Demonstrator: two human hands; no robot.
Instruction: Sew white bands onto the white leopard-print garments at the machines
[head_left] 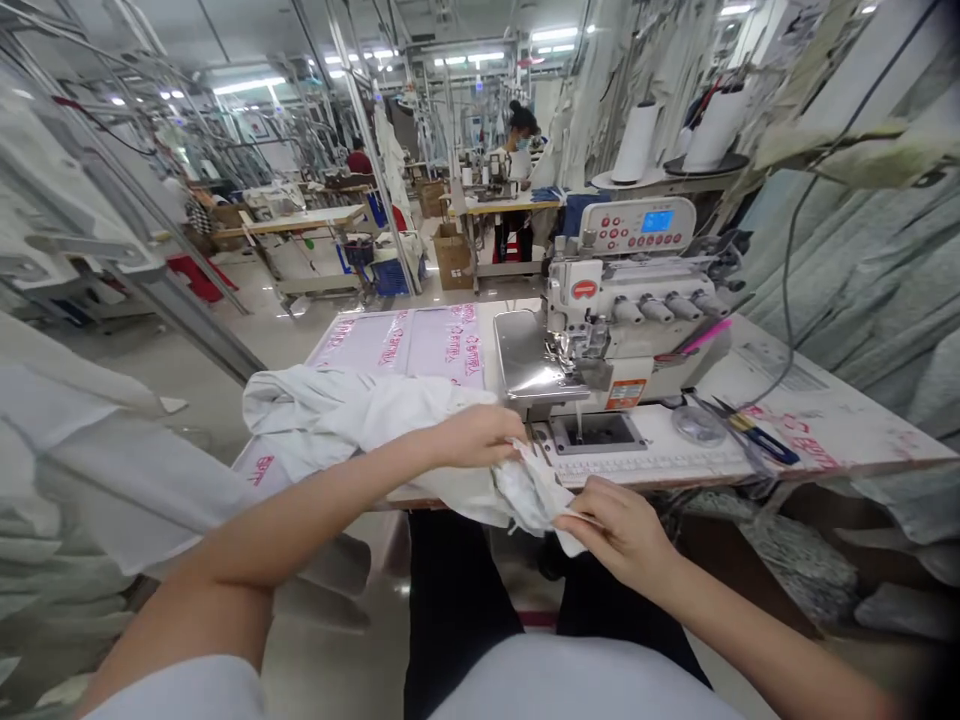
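The left hand (pixel 480 437) clamps a bunch of the white garment (pixel 360 420) against the surface (pixel 817 435) before the overlock sewing machine (pixel 607 320), seemingly steadying it while the right hand (pixel 622 530), just apart, pinches a folded edge.

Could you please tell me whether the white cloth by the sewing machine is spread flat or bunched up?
Bunched up: the white cloth lies in rumpled folds on the table, gathered between the left hand and right hand.

An overlock machine (pixel 622 320) sits on the worktop (pixel 832 425), with scissors (pixel 761 443) to its right. Thread cones (pixel 636 142) stand behind it, and a co-worker (pixel 523 150) is at a farther machine (pixel 487 175).
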